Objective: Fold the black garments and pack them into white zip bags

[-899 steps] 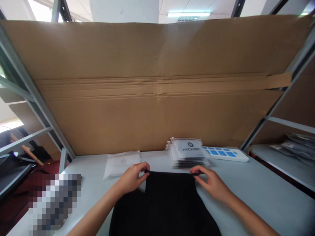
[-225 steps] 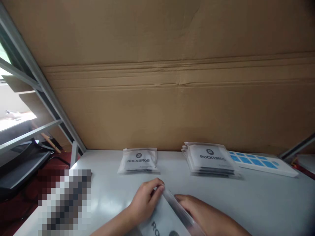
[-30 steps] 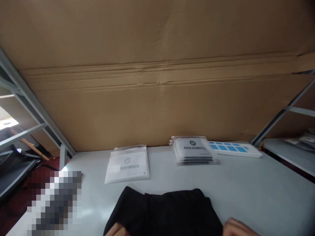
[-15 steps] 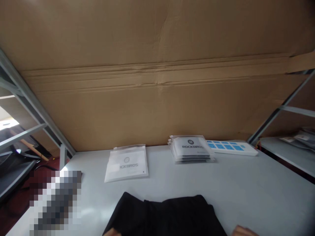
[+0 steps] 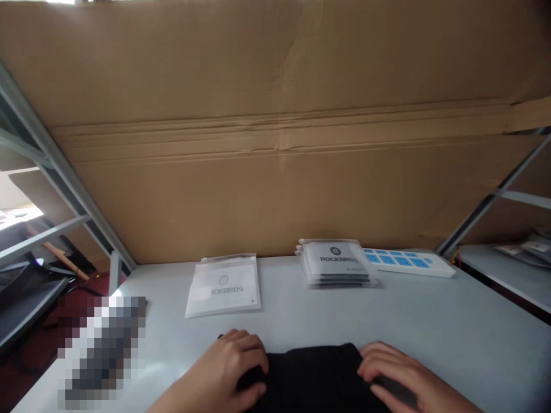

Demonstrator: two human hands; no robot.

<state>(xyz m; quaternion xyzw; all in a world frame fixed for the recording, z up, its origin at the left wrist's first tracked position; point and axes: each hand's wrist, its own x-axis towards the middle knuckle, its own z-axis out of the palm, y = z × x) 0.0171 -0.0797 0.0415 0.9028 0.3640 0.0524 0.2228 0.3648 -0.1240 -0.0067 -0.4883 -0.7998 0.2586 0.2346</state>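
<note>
"Two hands on one thing. What is it?"

"A folded black cloth [image 5: 314, 373], low in the middle of the head view, its near part cut off by the bottom of the frame. The left hand [image 5: 228, 367] lies on its left end, the right hand [image 5: 391, 373] on its right end."

"Gripping it?"

"Open, palms down, with the fingers resting over the cloth. I can't see a pinch in either hand."

"And the room around them?"

"The grey table [image 5: 447, 310] runs on past the right hand toward the lower right, and a strip of it separates the cloth from the pouches above. Its far edge meets a cardboard sheet [image 5: 275, 189] that fills the upper frame."

"Any writing?"

"ROCKBROS, on a stack of pouches [image 5: 336, 263] right of centre, and more faintly on a single clear pouch [image 5: 222, 287] to its left. A white card with blue squares [image 5: 408, 263] lies just beside the stack."
</note>
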